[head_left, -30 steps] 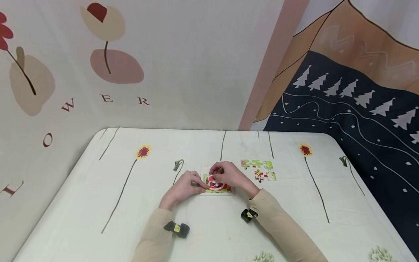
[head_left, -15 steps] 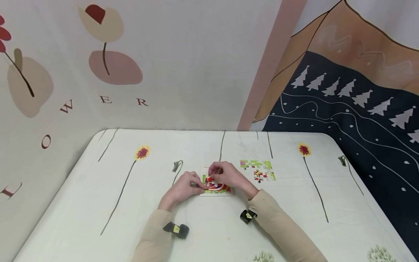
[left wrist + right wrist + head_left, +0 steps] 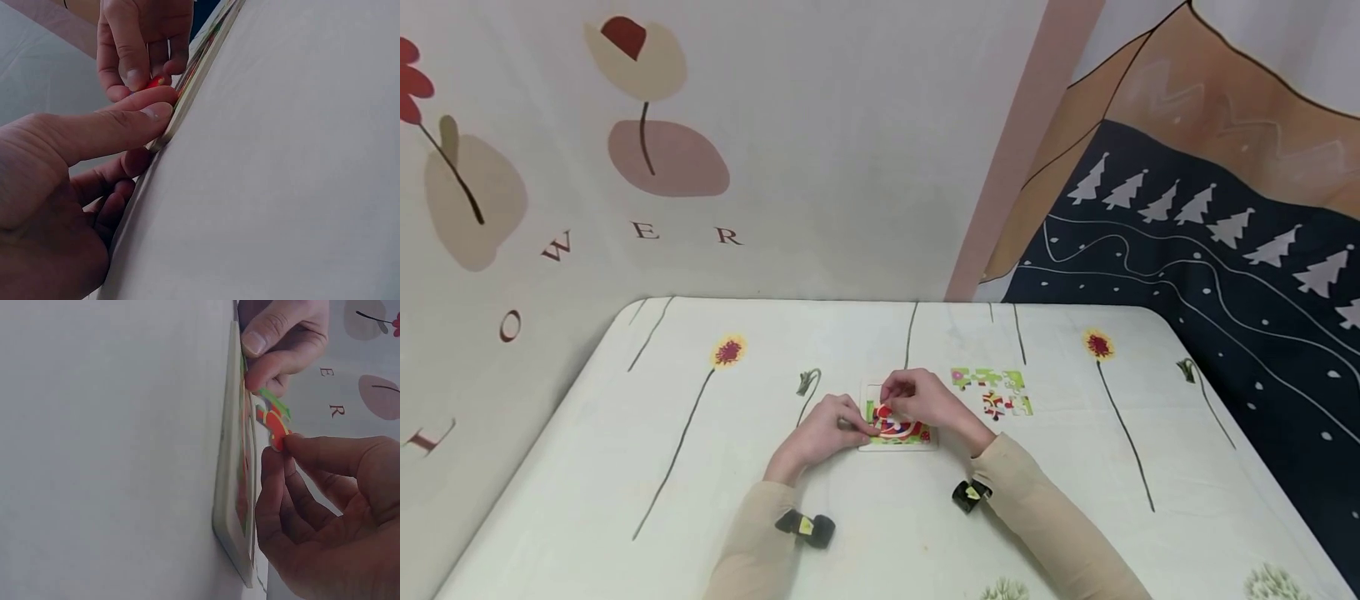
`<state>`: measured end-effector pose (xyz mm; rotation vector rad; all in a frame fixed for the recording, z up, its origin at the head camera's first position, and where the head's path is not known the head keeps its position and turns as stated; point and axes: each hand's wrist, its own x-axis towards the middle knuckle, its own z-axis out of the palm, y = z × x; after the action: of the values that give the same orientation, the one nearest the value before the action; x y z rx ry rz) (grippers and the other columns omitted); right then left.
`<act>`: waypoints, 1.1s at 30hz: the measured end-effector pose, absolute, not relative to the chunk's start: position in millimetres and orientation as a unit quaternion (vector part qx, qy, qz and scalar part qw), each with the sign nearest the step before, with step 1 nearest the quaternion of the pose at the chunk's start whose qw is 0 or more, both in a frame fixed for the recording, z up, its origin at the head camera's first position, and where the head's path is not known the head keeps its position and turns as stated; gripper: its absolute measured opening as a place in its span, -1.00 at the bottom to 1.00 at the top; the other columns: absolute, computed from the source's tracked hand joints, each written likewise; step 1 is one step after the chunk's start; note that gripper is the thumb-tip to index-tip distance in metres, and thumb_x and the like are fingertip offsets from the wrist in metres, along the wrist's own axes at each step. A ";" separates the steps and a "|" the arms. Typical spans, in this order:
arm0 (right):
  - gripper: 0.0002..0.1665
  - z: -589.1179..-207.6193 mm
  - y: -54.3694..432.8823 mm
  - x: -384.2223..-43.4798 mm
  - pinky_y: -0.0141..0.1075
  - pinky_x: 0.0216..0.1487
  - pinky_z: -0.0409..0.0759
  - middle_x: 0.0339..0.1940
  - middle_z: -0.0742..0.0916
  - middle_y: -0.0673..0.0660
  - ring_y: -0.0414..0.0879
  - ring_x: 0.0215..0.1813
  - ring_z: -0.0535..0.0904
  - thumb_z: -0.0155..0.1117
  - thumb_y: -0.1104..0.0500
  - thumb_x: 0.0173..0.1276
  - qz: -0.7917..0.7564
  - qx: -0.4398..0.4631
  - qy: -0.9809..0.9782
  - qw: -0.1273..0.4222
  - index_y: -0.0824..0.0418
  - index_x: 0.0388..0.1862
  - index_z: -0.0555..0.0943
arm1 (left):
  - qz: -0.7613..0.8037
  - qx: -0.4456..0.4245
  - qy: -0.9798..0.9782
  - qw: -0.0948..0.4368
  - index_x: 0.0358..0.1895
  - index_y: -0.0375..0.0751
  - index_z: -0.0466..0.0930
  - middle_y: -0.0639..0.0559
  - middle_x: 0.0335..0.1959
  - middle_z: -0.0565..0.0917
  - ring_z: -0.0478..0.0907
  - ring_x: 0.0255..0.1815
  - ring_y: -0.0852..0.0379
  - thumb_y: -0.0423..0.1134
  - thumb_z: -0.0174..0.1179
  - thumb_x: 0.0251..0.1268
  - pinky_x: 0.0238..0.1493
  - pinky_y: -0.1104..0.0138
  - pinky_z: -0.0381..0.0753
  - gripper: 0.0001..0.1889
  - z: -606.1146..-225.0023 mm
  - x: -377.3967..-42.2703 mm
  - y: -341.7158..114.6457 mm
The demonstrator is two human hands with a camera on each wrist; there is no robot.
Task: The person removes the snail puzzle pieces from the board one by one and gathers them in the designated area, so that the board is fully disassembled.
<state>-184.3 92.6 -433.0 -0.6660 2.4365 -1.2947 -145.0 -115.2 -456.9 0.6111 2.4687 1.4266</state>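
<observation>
Presently, my right hand [image 3: 929, 399] pinches a red-and-yellow puzzle piece [image 3: 277, 428], tilted over a pale rectangular tray [image 3: 898, 447] on the white bench [image 3: 685, 500]; my half-curled left hand [image 3: 823, 427] grips the tray's left edge. I fear crooked pressing could unseat the colourful fitted pieces [image 3: 904, 432].

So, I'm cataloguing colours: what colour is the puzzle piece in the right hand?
That puzzle piece: mostly red with yellow lines, clearest in the right wrist view.

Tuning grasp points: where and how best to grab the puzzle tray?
Likely pinch the puzzle tray by its free right edge, coming from the right, thumb above: it lies flat, its side wall looks catchable, and the left hand occupies its near left corner.
</observation>
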 end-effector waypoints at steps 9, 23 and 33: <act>-0.85 -426.3 105.4 -184.6 -0.26 -0.17 0.47 -0.38 0.68 0.03 -0.12 -0.30 0.55 0.20 0.41 0.27 -0.475 -0.200 0.844 0.147 0.23 -0.29 0.67 | 0.480 0.206 0.847 0.102 -0.35 -0.24 0.78 0.11 -0.40 0.57 0.43 -0.27 0.13 -0.47 0.39 0.01 -0.16 0.27 0.34 -0.89 -455.3 -143.7 -114.8; -0.87 -429.1 129.7 -183.0 -0.27 -0.22 0.49 -0.35 0.71 0.16 -0.07 -0.31 0.57 0.19 0.41 0.28 -0.507 -0.196 0.826 0.152 0.33 -0.24 0.66 | 0.479 0.194 0.848 0.116 -0.31 -0.21 0.78 0.12 -0.39 0.56 0.43 -0.22 0.12 -0.48 0.37 0.02 -0.09 0.18 0.36 -0.84 -454.0 -143.2 -113.6; -0.87 -403.4 140.0 -172.8 -0.22 -0.19 0.47 -0.31 0.69 0.33 0.06 -0.27 0.58 0.15 0.47 0.28 -0.498 -0.190 0.833 0.150 0.46 -0.23 0.62 | 0.485 0.194 0.846 0.112 -0.34 -0.23 0.78 0.11 -0.39 0.56 0.42 -0.24 0.12 -0.48 0.38 0.00 -0.12 0.22 0.34 -0.86 -455.9 -143.8 -113.2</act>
<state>-172.8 140.0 -403.4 -0.5466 2.3923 -1.4293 -143.8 -113.2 -455.9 0.5704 2.4820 1.4223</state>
